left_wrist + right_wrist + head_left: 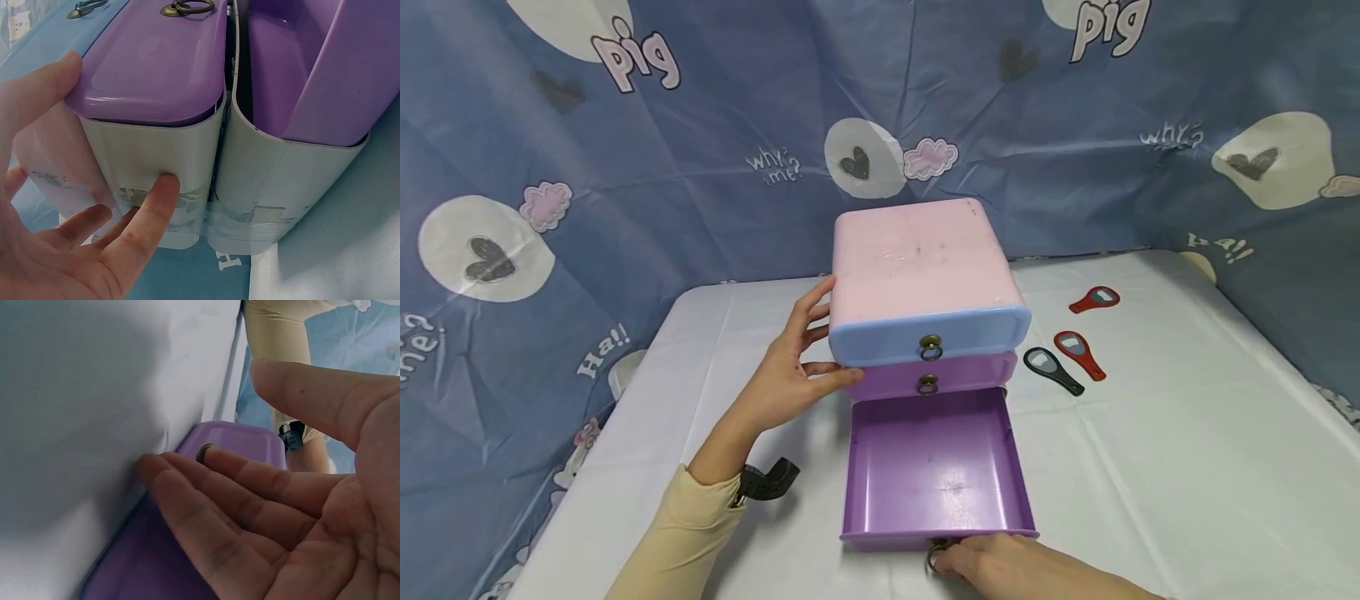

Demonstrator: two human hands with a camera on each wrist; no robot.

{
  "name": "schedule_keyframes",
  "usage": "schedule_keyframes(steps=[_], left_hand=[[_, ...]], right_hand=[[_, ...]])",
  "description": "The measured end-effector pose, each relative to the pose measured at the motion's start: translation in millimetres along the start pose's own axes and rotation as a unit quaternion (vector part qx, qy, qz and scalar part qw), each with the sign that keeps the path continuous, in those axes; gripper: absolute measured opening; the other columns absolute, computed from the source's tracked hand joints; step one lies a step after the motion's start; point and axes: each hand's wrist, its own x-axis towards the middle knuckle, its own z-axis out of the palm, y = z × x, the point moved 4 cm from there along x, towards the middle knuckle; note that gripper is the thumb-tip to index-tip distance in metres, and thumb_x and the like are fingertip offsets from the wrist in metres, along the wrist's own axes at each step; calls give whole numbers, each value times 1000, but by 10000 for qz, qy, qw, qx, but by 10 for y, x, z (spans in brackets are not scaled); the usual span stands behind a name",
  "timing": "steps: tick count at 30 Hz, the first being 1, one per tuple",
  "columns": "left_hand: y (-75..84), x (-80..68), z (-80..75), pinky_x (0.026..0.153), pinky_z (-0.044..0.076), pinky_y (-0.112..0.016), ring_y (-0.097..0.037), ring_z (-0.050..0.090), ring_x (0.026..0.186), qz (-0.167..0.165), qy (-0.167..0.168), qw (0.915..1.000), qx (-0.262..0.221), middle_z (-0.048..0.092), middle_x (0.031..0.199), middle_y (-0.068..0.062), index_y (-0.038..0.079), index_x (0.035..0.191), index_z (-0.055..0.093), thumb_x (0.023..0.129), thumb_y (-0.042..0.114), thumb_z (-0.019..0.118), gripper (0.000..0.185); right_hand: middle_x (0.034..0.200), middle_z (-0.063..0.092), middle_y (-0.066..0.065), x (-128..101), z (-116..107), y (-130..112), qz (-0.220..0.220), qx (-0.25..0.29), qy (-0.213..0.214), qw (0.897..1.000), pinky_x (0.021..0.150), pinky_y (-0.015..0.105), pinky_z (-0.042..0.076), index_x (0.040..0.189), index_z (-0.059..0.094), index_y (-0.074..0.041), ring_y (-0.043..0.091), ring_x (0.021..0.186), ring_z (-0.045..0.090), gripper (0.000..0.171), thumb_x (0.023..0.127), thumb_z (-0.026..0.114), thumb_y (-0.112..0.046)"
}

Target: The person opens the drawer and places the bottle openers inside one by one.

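A small stacked drawer unit (pixel 925 258) stands on the table, pink on top. Its blue top drawer (pixel 887 342) and purple middle drawer (pixel 880 383) are closed, each with a brass ring pull. The purple bottom drawer (pixel 932 475) is pulled far out, with nothing seen inside. My left hand (pixel 782 379) rests against the unit's left side, fingers spread, thumb on the front edge. At the bottom drawer's front, my right hand (pixel 1007 567) has its fingertips by the brass ring (pixel 204 453). Its fingers look nearly straight, the thumb standing apart from them.
Right of the unit lie a black bottle opener-like tool (pixel 1054 370) and two red ones, the nearer red tool (pixel 1079 353) beside it and the farther red tool (pixel 1094 299) behind. A patterned blue cloth (pixel 737 108) hangs behind the white-covered table (pixel 1187 433).
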Motion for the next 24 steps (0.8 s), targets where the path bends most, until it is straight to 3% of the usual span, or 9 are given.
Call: schedule_keyframes(steps=[4, 11, 24], left_hand=[[-9, 7, 15, 95, 65, -35, -33, 52, 149, -2, -25, 10000, -12, 37, 167, -10, 54, 167, 20, 87, 1, 89, 118], [-5, 12, 0, 95, 65, -35, -32, 52, 149, 41, 23, 10000, -65, 37, 166, -9, 54, 167, 20, 86, -1, 89, 119], [3, 21, 5, 94, 66, -35, -32, 53, 148, 43, 36, 10000, -81, 39, 165, -8, 54, 167, 21, 86, -2, 89, 119]], right_hand=[[119, 74, -11, -41, 39, 26, -71, -292, 97, 9995, 82, 10, 52, 134, 68, -18, -10, 101, 60, 52, 107, 57, -61], [124, 75, -6, -4, -192, -114, 180, -309, -172, 9992, 82, 17, 58, 134, 70, -15, -5, 106, 65, 59, 101, 66, -63], [122, 71, -16, 48, -516, -318, 519, 586, -459, 9959, 79, 15, 53, 131, 70, -18, -10, 96, 57, 46, 99, 75, -50]])
